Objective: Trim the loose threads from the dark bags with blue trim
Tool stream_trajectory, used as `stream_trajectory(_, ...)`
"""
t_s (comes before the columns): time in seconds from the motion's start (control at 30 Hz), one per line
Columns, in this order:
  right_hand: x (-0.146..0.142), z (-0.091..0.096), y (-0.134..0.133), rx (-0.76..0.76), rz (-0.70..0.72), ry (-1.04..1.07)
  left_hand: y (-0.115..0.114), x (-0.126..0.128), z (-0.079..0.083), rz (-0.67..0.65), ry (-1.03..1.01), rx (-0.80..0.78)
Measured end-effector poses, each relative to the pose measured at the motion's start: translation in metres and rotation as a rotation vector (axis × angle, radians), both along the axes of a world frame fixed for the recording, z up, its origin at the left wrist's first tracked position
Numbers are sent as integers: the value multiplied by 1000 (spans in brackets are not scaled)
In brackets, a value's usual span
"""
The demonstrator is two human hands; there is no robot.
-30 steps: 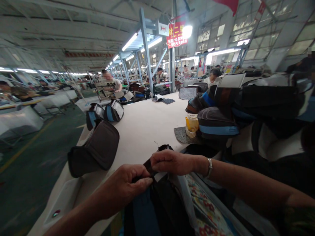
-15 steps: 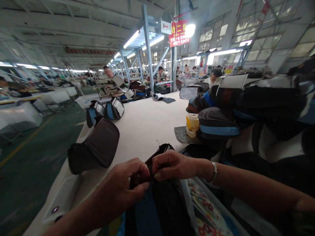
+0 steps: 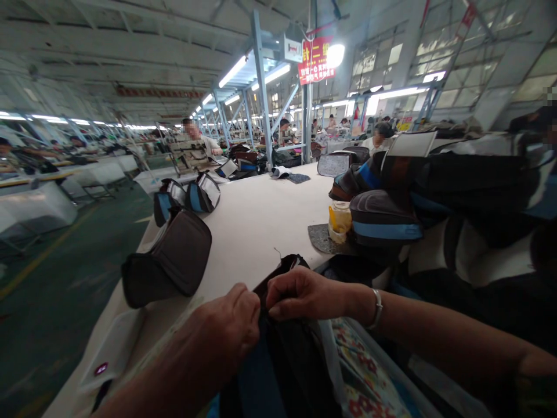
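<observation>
A dark bag piece (image 3: 296, 366) with a blue stripe lies over my lap at the table's front edge, its upper edge rising between my hands. My right hand (image 3: 300, 293), with a bracelet at the wrist, pinches that edge between thumb and bent fingers. Close beside it on the left, my left hand (image 3: 232, 322) is closed on the same edge, its back turned up so the fingertips are hidden. A loose thread (image 3: 277, 252) sticks up just beyond the piece. Flowered cloth (image 3: 357, 360) shows beneath it on the right.
On the white table (image 3: 261, 215), a dark bag piece (image 3: 174, 255) stands at left with smaller striped ones (image 3: 203, 193) behind. A glue jar (image 3: 339, 219) stands on a grey pad (image 3: 319, 238). Stacked bag pieces (image 3: 385, 217) crowd the right. A white device (image 3: 113, 351) lies at the left edge.
My left hand has rolled over, its fingers closing out of sight where thumb and forefinger showed apart before. My right hand keeps its pinch, almost unmoved.
</observation>
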State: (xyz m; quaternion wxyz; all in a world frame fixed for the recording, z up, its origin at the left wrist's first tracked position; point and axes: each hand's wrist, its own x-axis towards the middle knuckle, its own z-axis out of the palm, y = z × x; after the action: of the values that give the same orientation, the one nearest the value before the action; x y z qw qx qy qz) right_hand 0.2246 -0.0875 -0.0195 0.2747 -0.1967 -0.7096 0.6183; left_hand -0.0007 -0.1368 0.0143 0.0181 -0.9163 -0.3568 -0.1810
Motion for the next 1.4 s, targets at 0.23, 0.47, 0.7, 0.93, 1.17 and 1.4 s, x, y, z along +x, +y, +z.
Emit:
stream_trajectory(0.23,3,2,-10,227,-134,-57,7,-1,19,146,-194,-587)
stream_trajectory(0.47,-5,-8,-13,307,-276,-32,12,4,23,133,-190,-784)
stream_trajectory(0.7,-4,-7,-18,574,-352,42,12,6,11,132,-218,-714)
stream_trajectory(0.93,11,8,-20,1288,-126,-186,10,-2,15,112,-206,-854)
stream_trajectory(1.17,15,22,-33,1473,-138,-355,21,-3,15,10,-215,-1008)
stream_trajectory(1.4,25,7,-31,647,-247,-18,11,-3,18,-11,-242,-959)
